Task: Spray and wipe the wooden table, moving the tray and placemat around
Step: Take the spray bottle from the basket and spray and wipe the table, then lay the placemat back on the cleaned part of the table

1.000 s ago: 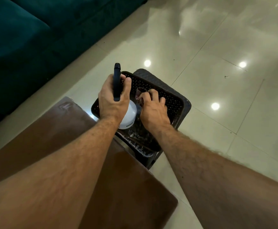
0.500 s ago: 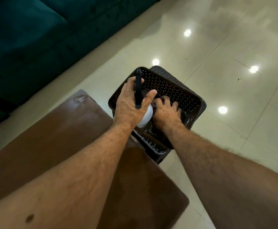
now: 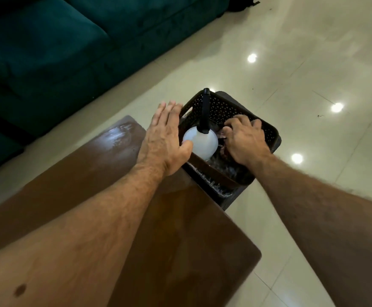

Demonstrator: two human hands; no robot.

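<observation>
A teal, plush-looking sofa (image 3: 47,52) fills the upper left, beside a dark, glossy wooden tabletop (image 3: 87,173) with rounded corners that runs out from under the person's forearms. A pale sheen near its far corner may be spray or only reflected light; it cannot be told which. The left hand (image 3: 165,138) hovers flat, fingers straight and spread, gripping nothing, its thumb just beside the white rounded body of a spray bottle (image 3: 200,140). The bottle, topped by a slim black trigger head, stands upright in a dark perforated plastic basket (image 3: 231,107) set on a dark stool or stand at the tabletop's end. The right hand (image 3: 244,138) reaches into the basket with fingers curled over something dark and crumpled, perhaps a cloth; whether it has actually taken hold cannot be told. Glossy cream floor tiles (image 3: 313,63) mirror ceiling lights at right. No tray or placemat is in view. With the sprayer parked in the basket, the job appears either finished or not begun, and the frame does not settle it.
</observation>
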